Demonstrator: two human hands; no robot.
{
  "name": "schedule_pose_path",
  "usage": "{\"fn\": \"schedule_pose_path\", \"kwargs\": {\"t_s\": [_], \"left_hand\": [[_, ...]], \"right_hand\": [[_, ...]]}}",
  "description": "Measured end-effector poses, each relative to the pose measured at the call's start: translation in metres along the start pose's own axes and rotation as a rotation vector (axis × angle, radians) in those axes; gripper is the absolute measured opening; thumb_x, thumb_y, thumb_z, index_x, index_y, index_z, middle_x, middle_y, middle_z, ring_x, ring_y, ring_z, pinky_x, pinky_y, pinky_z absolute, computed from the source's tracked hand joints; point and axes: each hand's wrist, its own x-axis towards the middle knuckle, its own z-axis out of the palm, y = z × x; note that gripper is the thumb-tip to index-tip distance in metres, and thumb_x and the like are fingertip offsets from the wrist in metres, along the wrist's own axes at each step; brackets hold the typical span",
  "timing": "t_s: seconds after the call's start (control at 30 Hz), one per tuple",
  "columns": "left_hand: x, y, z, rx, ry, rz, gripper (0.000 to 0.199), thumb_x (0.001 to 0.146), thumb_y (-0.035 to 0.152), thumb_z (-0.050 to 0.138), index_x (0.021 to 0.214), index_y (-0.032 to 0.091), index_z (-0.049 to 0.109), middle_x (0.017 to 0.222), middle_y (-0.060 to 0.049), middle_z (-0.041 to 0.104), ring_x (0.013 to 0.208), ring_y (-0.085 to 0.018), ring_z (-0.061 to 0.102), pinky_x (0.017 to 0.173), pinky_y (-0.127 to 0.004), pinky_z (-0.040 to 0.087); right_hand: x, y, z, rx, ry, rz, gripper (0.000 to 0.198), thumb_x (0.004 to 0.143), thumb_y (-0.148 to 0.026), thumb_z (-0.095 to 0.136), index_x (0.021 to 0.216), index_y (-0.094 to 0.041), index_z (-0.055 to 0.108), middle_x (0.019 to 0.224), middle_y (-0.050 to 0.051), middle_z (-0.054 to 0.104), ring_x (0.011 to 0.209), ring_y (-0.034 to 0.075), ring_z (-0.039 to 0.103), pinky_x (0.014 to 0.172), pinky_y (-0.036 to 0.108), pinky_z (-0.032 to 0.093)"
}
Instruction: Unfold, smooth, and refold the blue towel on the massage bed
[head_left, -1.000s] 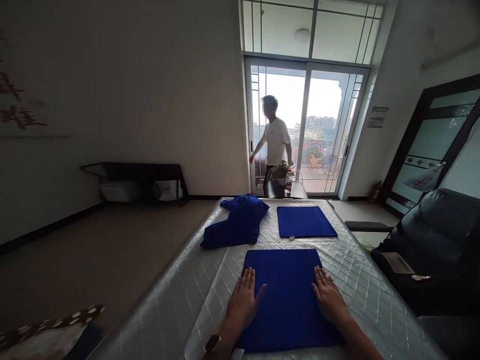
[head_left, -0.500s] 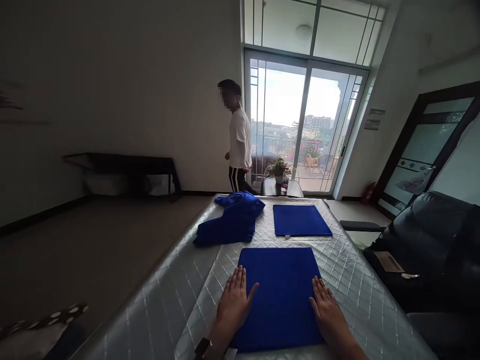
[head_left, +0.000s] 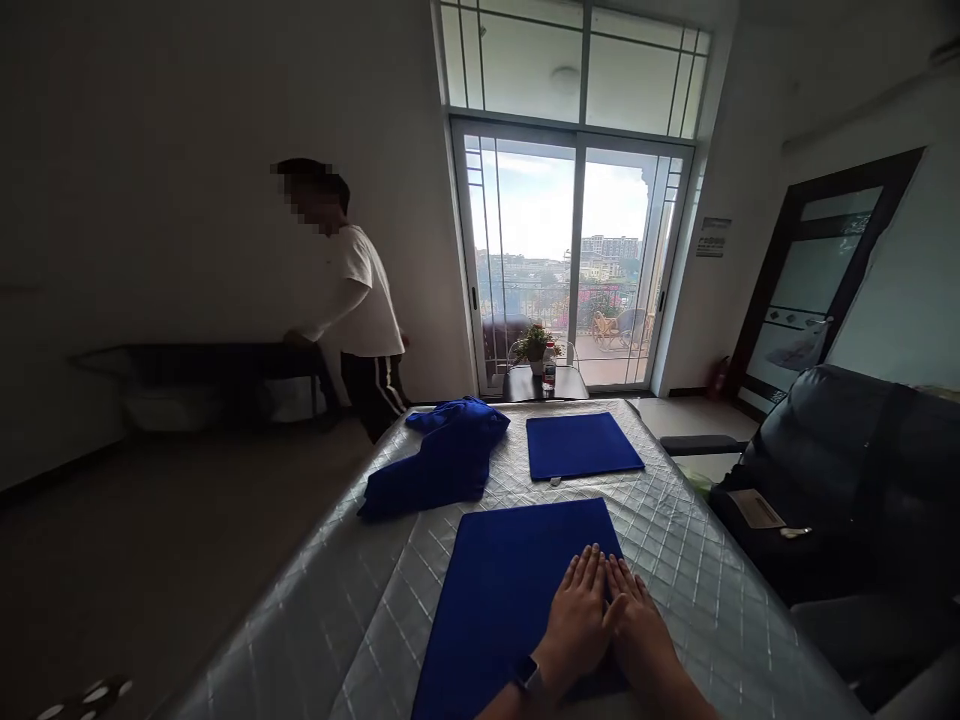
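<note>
A flat, folded blue cloth [head_left: 487, 600] lies in front of me on the quilted silver cover [head_left: 697, 600]. My left hand [head_left: 581, 610] rests palm down on its right part, fingers stretched out. Close against it, my right hand [head_left: 637, 625] lies flat along the cloth's right edge, fingers extended, and the two hands touch near the thumbs. Behind sits a second folded blue cloth [head_left: 585, 445] with a small white tag at its near edge. To its left is a loose, crumpled blue cloth [head_left: 450, 455].
A person [head_left: 367, 300] in a white shirt stands left of the covered surface. Past its far end is a small table [head_left: 574, 386] with a plant [head_left: 536, 343] and a bottle [head_left: 549, 368]. A black chair [head_left: 817, 450] stands on the right.
My left hand has moved from the cloth's left edge across to the right, beside my right hand. The person has walked left and leans forward. My view has shifted slightly.
</note>
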Motion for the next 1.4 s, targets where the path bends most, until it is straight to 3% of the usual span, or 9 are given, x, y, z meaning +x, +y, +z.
{"fn": "schedule_pose_path", "kwargs": {"t_s": [0.1, 0.2, 0.43, 0.57, 0.83, 1.4], "left_hand": [[0.003, -0.005, 0.008, -0.005, 0.001, -0.028, 0.064, 0.108, 0.049, 0.018, 0.160, 0.015, 0.032, 0.165, -0.012, 0.036, 0.154, -0.026, 0.029, 0.125, -0.048, 0.033], [-0.012, -0.025, 0.011, 0.022, -0.004, -0.075, 0.066, 0.107, 0.053, 0.020, 0.160, 0.016, 0.032, 0.165, -0.011, 0.035, 0.154, -0.026, 0.029, 0.125, -0.047, 0.033], [-0.082, -0.095, -0.016, 0.159, -0.023, -0.308, 0.070, 0.105, 0.061, 0.026, 0.162, 0.020, 0.025, 0.167, -0.009, 0.030, 0.154, -0.027, 0.029, 0.125, -0.049, 0.033], [-0.120, -0.118, -0.034, 0.185, -0.069, -0.477, 0.076, 0.104, 0.065, 0.023, 0.161, 0.015, 0.025, 0.169, -0.009, 0.023, 0.156, -0.025, 0.023, 0.127, -0.048, 0.028], [-0.133, -0.119, -0.040, 0.230, -0.036, -0.498, 0.076, 0.104, 0.063, 0.027, 0.160, 0.012, 0.031, 0.168, -0.011, 0.027, 0.155, -0.025, 0.027, 0.127, -0.046, 0.027], [-0.136, -0.136, -0.019, 0.191, 0.081, -0.443, 0.074, 0.102, 0.065, 0.031, 0.159, 0.018, 0.030, 0.164, -0.013, 0.036, 0.151, -0.031, 0.035, 0.122, -0.051, 0.036]], "right_hand": [[0.000, 0.000, -0.001, 0.011, -0.005, 0.005, 0.062, 0.101, -0.033, 0.025, 0.160, -0.016, 0.030, 0.168, 0.001, 0.023, 0.157, 0.021, 0.017, 0.129, 0.039, 0.017], [0.000, 0.000, -0.002, 0.022, -0.001, 0.003, 0.064, 0.102, -0.041, 0.024, 0.160, -0.014, 0.030, 0.168, 0.003, 0.024, 0.157, 0.023, 0.017, 0.129, 0.041, 0.018], [-0.002, -0.003, -0.011, 0.025, -0.010, -0.009, 0.064, 0.103, -0.040, 0.022, 0.160, -0.011, 0.029, 0.168, 0.006, 0.023, 0.157, 0.022, 0.018, 0.128, 0.044, 0.021], [-0.002, -0.002, -0.009, 0.031, 0.003, -0.012, 0.063, 0.104, -0.040, 0.023, 0.159, -0.011, 0.030, 0.167, 0.006, 0.024, 0.156, 0.022, 0.019, 0.128, 0.044, 0.021], [-0.003, -0.004, -0.009, 0.004, 0.036, -0.029, 0.061, 0.104, -0.039, 0.024, 0.159, -0.012, 0.031, 0.167, 0.008, 0.027, 0.156, 0.021, 0.022, 0.128, 0.045, 0.023], [-0.041, 0.000, 0.011, -0.002, 0.061, -0.017, 0.067, 0.105, -0.051, 0.024, 0.159, -0.012, 0.028, 0.168, 0.009, 0.023, 0.156, 0.024, 0.022, 0.127, 0.047, 0.026]]}}
